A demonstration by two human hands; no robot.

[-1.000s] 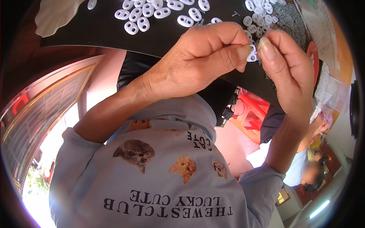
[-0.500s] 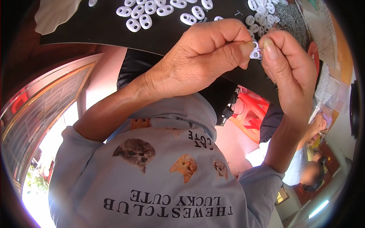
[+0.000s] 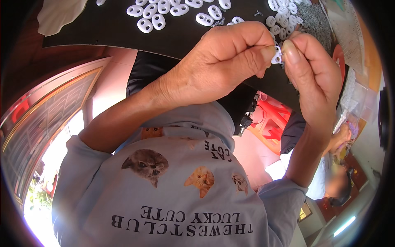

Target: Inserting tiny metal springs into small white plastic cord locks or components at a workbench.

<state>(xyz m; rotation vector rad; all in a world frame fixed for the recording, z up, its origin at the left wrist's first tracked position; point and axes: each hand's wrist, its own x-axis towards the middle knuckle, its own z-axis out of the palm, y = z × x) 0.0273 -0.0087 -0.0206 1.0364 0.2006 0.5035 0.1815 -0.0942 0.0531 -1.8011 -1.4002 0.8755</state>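
Note:
My left hand [image 3: 230, 61] pinches a small white plastic two-hole cord lock piece [image 3: 277, 55] between thumb and forefinger. From the other side my right hand [image 3: 310, 70] closes thumb and forefinger at the piece's edge. A tiny metal bit, apparently a small spring, is mostly hidden under the right thumb. Both hands are raised over the black tabletop [image 3: 94, 31]. Beyond them lie several white oval two-hole cord lock parts [image 3: 158, 22] and a few loose springs [image 3: 258, 13].
A heap of small metal springs [image 3: 317, 25] lies at the far right, beside a pile of white plastic parts [image 3: 284, 10]. A pale dish-like sheet [image 3: 59, 14] rests at the far left. Below the table stands a red plastic stool [image 3: 271, 121]. Another person [image 3: 321, 181] sits at the right.
Both hands stay almost in place. The right thumb and fingertips have come closer to the white piece, and the metal bit between them shows less now.

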